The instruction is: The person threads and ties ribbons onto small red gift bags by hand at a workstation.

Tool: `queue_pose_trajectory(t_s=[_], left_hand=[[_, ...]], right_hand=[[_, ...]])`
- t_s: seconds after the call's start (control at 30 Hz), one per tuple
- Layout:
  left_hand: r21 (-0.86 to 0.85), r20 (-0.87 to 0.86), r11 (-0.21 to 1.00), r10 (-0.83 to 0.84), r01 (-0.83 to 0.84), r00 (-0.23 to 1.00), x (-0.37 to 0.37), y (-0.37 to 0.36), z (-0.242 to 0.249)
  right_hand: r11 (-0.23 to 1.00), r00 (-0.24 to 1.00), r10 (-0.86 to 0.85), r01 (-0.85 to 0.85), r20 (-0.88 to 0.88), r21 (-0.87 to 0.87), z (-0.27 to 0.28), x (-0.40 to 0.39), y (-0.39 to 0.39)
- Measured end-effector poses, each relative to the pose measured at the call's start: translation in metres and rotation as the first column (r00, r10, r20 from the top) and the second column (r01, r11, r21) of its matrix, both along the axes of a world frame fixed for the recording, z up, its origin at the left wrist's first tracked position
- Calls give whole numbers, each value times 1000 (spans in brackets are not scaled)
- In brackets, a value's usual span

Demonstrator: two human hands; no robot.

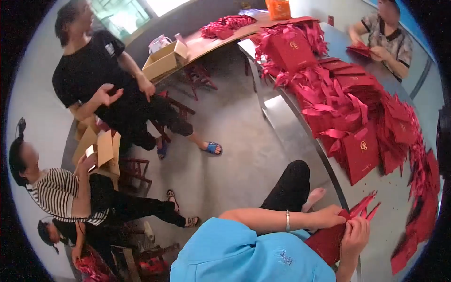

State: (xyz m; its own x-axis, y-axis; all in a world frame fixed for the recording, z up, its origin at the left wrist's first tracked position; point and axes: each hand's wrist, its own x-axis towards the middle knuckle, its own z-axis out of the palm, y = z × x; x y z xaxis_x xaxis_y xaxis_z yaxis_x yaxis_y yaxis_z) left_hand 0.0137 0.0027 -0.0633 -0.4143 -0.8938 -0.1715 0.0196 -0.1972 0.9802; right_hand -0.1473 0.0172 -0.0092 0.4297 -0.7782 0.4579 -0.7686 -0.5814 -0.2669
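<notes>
in the head view, the person's own two hands are low and to the right, at about four o'clock in the picture. between them is a dark red bag [326, 244] with red ribbons [364, 207] at its top end. the body of the bag hangs at six o'clock from the left hand [330, 216] and at about eight o'clock from the right hand [356, 235]; both hands touch it, and the ribbons stick out towards one o'clock, past the fingertips.

the left hand pinches the top edge of the bag near the base of the ribbons, thumb and fingers drawn together. the right hand has its fingers curled and closed in on the same end, beside the ribbons; just what its fingertips grip is hard to tell.

the left forearm comes in from nine o'clock, nearly level across the picture, with a bracelet [288, 220] at the wrist. the right forearm rises from about seven o'clock, the hand bent up to meet the left one.

the hands are beside the near edge of a grey table [376, 203]. at twelve to one o'clock from them, a heap of red bags [361, 145] with ribbons lies on it.
</notes>
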Motion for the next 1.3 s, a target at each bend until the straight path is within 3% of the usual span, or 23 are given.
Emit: queue_pose_trajectory(t_s=[0.03,0.17,0.27,0.33,0.4,0.43,0.47,0.5,0.53,0.57,0.6,0.63,0.67,0.73,0.77,0.83,0.87,0.93,1.0,1.07,1.13,1.3], left_hand=[[45,-110,999,-2,7,994,-8,9,-6],[16,-85,1000,-7,9,996,-7,8,-13],[70,-163,996,-37,49,986,-6,11,-2],[88,-51,996,-11,16,999,-1,13,18],[-202,-3,978,46,-46,999,-8,10,-7],[-162,182,980,-85,115,980,-2,5,8],[-214,229,973,-33,84,973,0,3,11],[-202,328,964,-99,172,940,-8,1,-8],[38,264,997,-70,63,962,0,6,25],[81,343,986,-164,145,925,1,2,36],[131,297,986,-135,99,945,3,3,49],[215,31,975,-67,59,997,0,9,38],[320,-205,947,46,22,978,-2,12,27],[337,-160,940,10,45,987,-3,7,22],[384,-227,922,36,55,973,-3,11,24],[381,-213,921,9,75,977,-5,10,29],[378,-190,923,4,69,982,-6,8,30],[376,-203,924,7,71,979,-8,6,27],[374,-213,925,12,70,977,-9,7,27],[346,-94,937,-20,51,995,-9,7,29],[321,-101,945,-27,58,994,-10,7,29],[257,-61,964,-56,70,997,-5,6,29]], right_hand=[[999,999,2,-3,32,47,1,-5,7],[991,998,12,-21,66,132,7,-4,6],[988,996,26,-40,89,151,16,-4,7],[982,990,24,-49,136,184,14,-6,9],[987,991,18,-39,132,158,12,-6,8],[991,993,12,-28,120,129,9,-11,8],[998,998,20,-24,64,65,2,-15,6],[999,998,53,-53,-25,5,9,-12,5],[992,993,120,-120,-13,24,23,-10,4],[997,998,70,-70,-4,46,17,-15,4],[997,995,38,-44,89,65,26,-14,2],[997,982,14,-27,189,70,32,-18,-2],[995,987,-59,47,152,83,32,-30,-3],[984,950,-173,158,261,75,25,-54,-8],[980,947,-200,188,251,72,31,-62,-5],[848,875,-380,198,301,492,37,-74,-5],[844,870,-391,209,299,493,36,-76,-6],[732,873,-409,141,265,666,34,-75,-10],[746,920,-346,151,184,649,32,-73,-15],[761,956,-278,157,98,629,35,-69,-20],[613,925,-379,285,-43,737,43,-64,-24],[638,863,-498,301,82,709,29,-64,-21]])
